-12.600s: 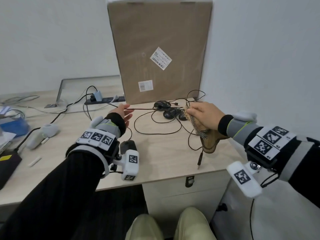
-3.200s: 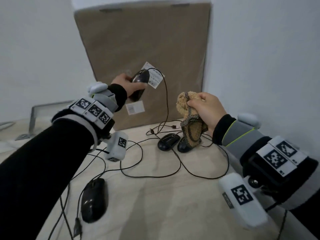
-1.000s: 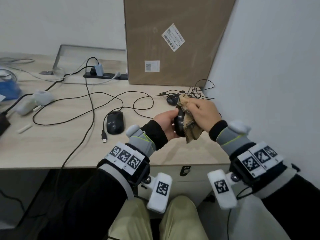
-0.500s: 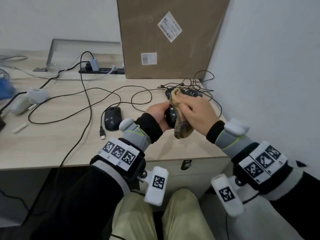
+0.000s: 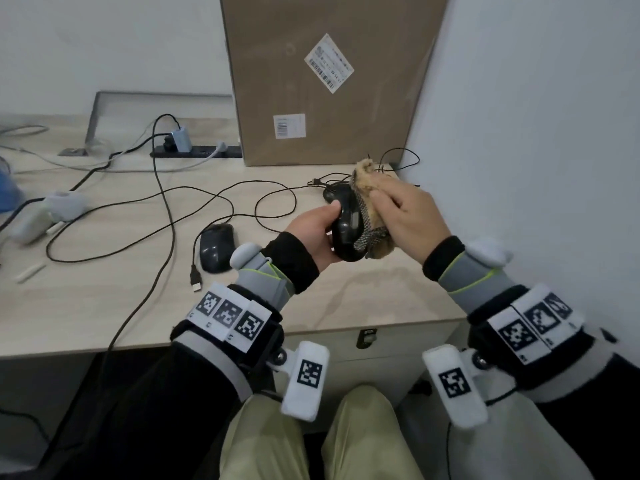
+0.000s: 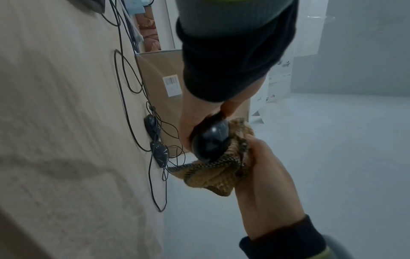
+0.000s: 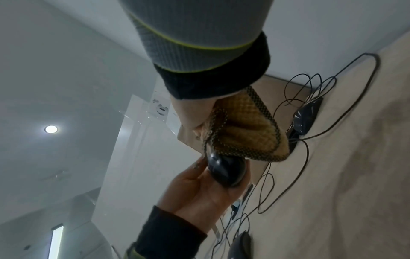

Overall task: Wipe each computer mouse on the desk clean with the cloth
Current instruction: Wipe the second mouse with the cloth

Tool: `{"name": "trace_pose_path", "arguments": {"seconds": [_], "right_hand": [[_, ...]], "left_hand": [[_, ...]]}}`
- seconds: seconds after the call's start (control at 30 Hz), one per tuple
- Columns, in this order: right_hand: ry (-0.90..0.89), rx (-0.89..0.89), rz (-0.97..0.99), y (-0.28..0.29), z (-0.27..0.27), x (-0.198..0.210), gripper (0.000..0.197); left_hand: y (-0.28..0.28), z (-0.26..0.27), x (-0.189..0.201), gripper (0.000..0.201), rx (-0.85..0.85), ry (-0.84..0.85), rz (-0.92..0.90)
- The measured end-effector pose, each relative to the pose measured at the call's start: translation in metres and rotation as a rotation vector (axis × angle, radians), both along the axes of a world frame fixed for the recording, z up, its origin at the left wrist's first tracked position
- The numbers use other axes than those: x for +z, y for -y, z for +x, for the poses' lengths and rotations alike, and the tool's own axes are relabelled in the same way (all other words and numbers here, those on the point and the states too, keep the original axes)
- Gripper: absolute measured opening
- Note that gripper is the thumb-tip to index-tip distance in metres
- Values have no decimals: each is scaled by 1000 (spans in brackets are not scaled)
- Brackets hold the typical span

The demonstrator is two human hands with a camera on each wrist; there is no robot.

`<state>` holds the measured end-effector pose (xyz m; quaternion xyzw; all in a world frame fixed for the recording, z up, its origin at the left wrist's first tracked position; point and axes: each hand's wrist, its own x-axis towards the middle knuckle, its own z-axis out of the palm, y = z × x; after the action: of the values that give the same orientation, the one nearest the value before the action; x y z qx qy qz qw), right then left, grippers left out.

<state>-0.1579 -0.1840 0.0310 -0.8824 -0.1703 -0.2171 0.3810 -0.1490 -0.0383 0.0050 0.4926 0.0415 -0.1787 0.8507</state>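
Above the near right part of the desk, the left hand is gripping a black mouse, fingers curling round its side, lifting it off the wood. The right hand is clutching a bunched tan cloth with a dark checked edge and pressing it against the mouse's right side. A second mouse is lying flat to the left, its USB plug beside it. Two more mice are sitting among tangled cables near the wall — mostly hidden behind the hands in the head view. Behind them a cardboard box is standing upright; its two barcode labels are carrying print too small to read. A power strip is lying by the back edge — a grey adapter plugged into it.
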Motion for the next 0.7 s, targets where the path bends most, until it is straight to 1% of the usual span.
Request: {"name": "trace_pose_path", "arguments": {"seconds": [0.1,0.17,0.2,0.27,0.3,0.33,0.4,0.47,0.5,0.57,0.6,0.7], "right_hand": [[59,22,-129,-8,-4,-10,34],[105,71,-164,-11,-16,-20,38],[101,109,-152,-10,-23,-26,40],[1,145,-32,-5,-33,-33,38],[-53,128,48,-2,-34,-33,33],[-70,90,115,1,-33,-32,31],[-1,-7,170,3,-26,-28,31],[120,-24,106,0,-16,-25,33],[157,-2,21,-3,-10,-26,34],[181,36,-180,-9,-4,-35,38],[186,47,-242,-11,-4,-40,40],[214,128,-316,-7,-13,-53,41]], "left_hand": [[1,-1,-2,29,17,13,-1],[-2,0,-5,30,72,-15,-19],[-4,0,-6,29,107,-36,-24],[-8,2,-9,30,156,-57,-29],[-8,4,-9,32,169,-58,-29],[-9,5,-9,33,175,-59,-29],[-7,3,-6,29,162,-70,-24],[-1,-2,0,25,118,-76,-13],[3,-5,2,24,99,-72,-13],[6,-7,6,25,91,-64,-16],[6,-7,7,27,93,-67,-17],[-1,-6,3,33,86,-91,-37]]}}
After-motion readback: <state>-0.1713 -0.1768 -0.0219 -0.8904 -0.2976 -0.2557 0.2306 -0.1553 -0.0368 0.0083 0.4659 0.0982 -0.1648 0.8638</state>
